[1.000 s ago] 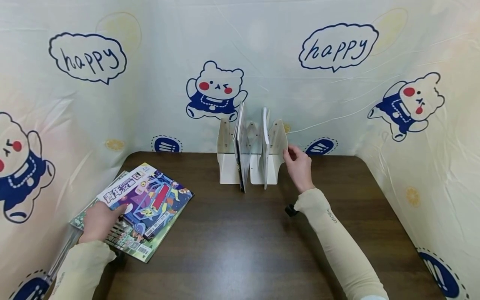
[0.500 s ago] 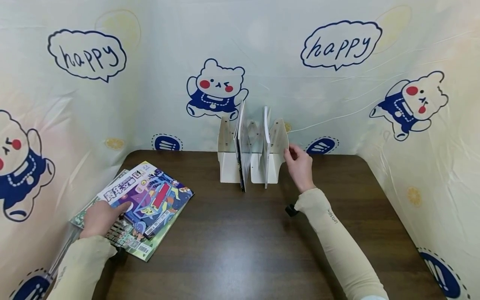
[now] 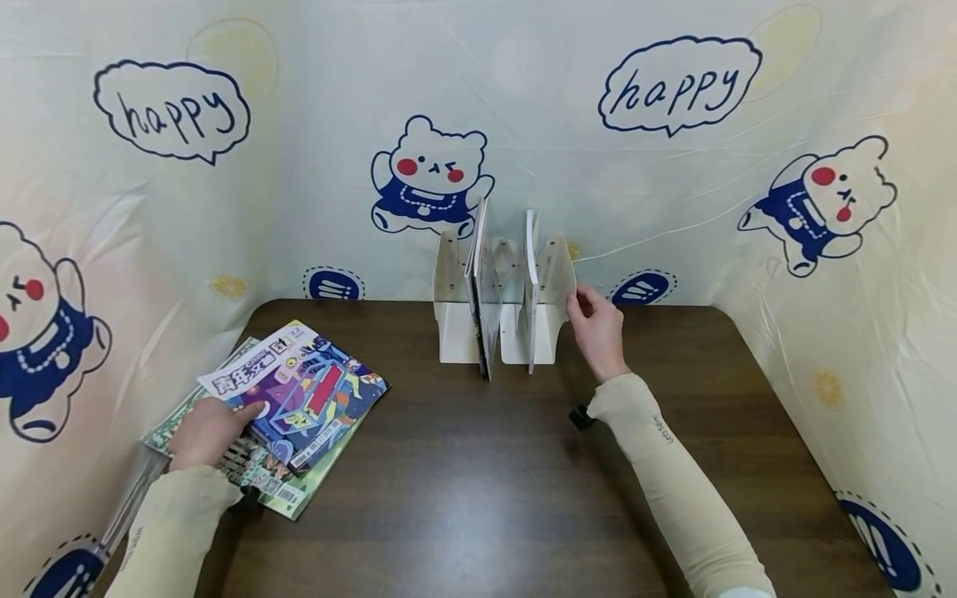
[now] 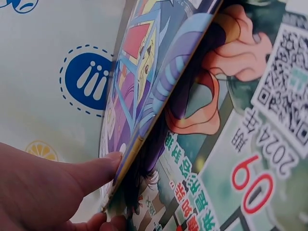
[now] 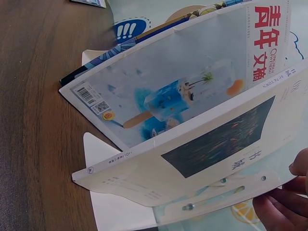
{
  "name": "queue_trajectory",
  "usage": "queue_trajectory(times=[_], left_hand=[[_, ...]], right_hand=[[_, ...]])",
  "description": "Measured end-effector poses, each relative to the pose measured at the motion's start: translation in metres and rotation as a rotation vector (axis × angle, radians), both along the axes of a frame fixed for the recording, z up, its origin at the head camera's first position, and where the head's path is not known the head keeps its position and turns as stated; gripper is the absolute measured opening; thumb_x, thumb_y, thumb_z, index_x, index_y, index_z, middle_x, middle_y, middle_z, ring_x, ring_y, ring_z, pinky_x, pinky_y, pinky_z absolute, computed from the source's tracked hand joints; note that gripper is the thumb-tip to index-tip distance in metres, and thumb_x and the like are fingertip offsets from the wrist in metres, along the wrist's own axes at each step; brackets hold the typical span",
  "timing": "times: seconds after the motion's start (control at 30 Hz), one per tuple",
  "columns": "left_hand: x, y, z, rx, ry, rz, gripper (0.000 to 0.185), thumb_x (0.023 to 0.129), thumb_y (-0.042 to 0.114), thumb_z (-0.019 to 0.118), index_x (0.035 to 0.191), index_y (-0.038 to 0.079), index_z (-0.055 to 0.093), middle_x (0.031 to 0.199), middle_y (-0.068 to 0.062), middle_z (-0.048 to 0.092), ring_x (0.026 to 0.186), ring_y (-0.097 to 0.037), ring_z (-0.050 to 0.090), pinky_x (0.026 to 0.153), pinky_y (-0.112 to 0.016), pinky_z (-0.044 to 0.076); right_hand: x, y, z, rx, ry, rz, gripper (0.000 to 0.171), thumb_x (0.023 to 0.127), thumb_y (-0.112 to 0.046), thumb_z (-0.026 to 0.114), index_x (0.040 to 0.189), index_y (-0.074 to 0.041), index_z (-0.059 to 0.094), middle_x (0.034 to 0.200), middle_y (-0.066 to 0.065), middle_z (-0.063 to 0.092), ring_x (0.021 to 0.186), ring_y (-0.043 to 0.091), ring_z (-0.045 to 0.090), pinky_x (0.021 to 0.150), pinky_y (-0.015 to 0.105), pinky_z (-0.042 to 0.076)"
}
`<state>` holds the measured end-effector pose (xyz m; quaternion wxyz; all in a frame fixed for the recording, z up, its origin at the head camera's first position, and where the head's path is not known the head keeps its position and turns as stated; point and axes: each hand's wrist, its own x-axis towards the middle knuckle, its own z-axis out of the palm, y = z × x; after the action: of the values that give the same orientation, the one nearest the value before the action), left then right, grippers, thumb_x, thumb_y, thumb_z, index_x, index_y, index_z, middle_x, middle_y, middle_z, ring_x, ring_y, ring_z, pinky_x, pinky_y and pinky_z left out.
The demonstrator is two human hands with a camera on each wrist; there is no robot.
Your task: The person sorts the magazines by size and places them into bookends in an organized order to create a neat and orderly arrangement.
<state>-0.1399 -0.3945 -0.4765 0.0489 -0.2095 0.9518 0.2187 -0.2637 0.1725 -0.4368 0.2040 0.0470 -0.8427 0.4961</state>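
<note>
My left hand [image 3: 208, 433] pinches the left edge of a purple magazine [image 3: 329, 390], thumb on its cover and fingers underneath. In the left wrist view that magazine's edge is lifted off a green magazine [image 4: 231, 173] lying beneath it. At the table's back, my right hand [image 3: 601, 334] grips the right side panel of a white book rack [image 3: 458, 336] between thumb and fingers. Inside the rack stand a magazine with a blue popsicle cover [image 5: 178, 91] and a pale book [image 5: 216, 149], apart from each other. Another magazine [image 5: 120, 45] leans behind the popsicle one.
The brown wooden table [image 3: 463, 498] reaches to a printed cloth backdrop [image 3: 329, 149] at the back and both sides. Room shows between the upright books and at the rack's left side.
The left hand has shifted slightly right, and the purple magazine has moved a little with it over the green one. My right hand stays on the rack panel.
</note>
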Motion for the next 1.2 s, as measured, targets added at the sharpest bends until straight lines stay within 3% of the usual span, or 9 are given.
queue_trajectory(times=[0.17,0.37,0.5,0.67,0.87,0.97,1.2], left_hand=[[-0.002,-0.001,-0.007,0.089,0.086,-0.002,0.065,0.098,0.038,0.07,0.113,-0.024,0.056,0.086,-0.031,0.066,0.069,-0.032,0.061,0.057,-0.039,0.045],[0.002,-0.006,-0.012,0.178,0.066,0.029,0.051,0.1,0.037,0.066,0.091,-0.012,0.062,0.069,-0.013,0.065,0.06,-0.023,0.057,0.054,-0.035,0.043],[0.002,-0.006,-0.007,0.228,0.038,0.049,0.051,0.101,0.041,0.064,0.086,-0.008,0.061,0.069,-0.009,0.065,0.062,-0.022,0.058,0.056,-0.035,0.043],[0.002,-0.004,-0.001,0.315,0.031,0.07,0.044,0.103,0.035,0.061,0.092,-0.006,0.054,0.076,-0.009,0.066,0.065,-0.02,0.061,0.056,-0.033,0.048],[0.002,0.0,0.002,0.564,0.041,0.114,0.035,0.107,0.026,0.054,0.105,-0.008,0.046,0.077,-0.003,0.069,0.064,-0.013,0.07,0.061,-0.03,0.061],[0.001,0.002,0.002,0.662,0.038,0.122,0.04,0.109,0.027,0.052,0.117,-0.011,0.043,0.078,0.0,0.069,0.066,-0.011,0.072,0.065,-0.03,0.063],[0.001,0.002,-0.001,0.768,0.043,0.096,0.061,0.109,0.03,0.052,0.142,-0.02,0.035,0.085,0.003,0.073,0.073,-0.009,0.073,0.071,-0.03,0.063]], right_hand=[[0.0,0.0,0.001,-0.007,0.0,0.002,0.029,0.105,-0.018,0.063,0.126,0.0,0.071,0.113,0.02,0.074,0.095,0.031,0.07,0.081,0.046,0.06],[-0.001,0.0,0.0,-0.006,-0.005,0.001,0.028,0.104,-0.017,0.063,0.125,0.001,0.071,0.114,0.021,0.074,0.097,0.033,0.071,0.084,0.048,0.061],[-0.002,-0.001,0.0,-0.003,-0.003,-0.003,0.029,0.105,-0.017,0.063,0.126,0.0,0.071,0.114,0.02,0.074,0.096,0.032,0.071,0.083,0.047,0.061],[-0.002,-0.001,-0.001,-0.002,-0.004,-0.007,0.028,0.105,-0.017,0.063,0.125,0.001,0.072,0.113,0.02,0.074,0.095,0.032,0.071,0.082,0.046,0.06],[-0.001,-0.001,0.0,-0.004,0.0,-0.011,0.029,0.104,-0.014,0.063,0.125,0.003,0.071,0.113,0.021,0.074,0.096,0.033,0.071,0.082,0.048,0.06],[-0.002,-0.001,0.0,-0.006,0.003,-0.014,0.028,0.104,-0.013,0.064,0.125,0.004,0.071,0.112,0.021,0.074,0.095,0.033,0.07,0.081,0.047,0.06],[-0.001,-0.001,0.001,0.005,-0.003,-0.017,0.029,0.104,-0.016,0.063,0.126,0.002,0.071,0.111,0.019,0.074,0.094,0.03,0.07,0.077,0.041,0.058]])
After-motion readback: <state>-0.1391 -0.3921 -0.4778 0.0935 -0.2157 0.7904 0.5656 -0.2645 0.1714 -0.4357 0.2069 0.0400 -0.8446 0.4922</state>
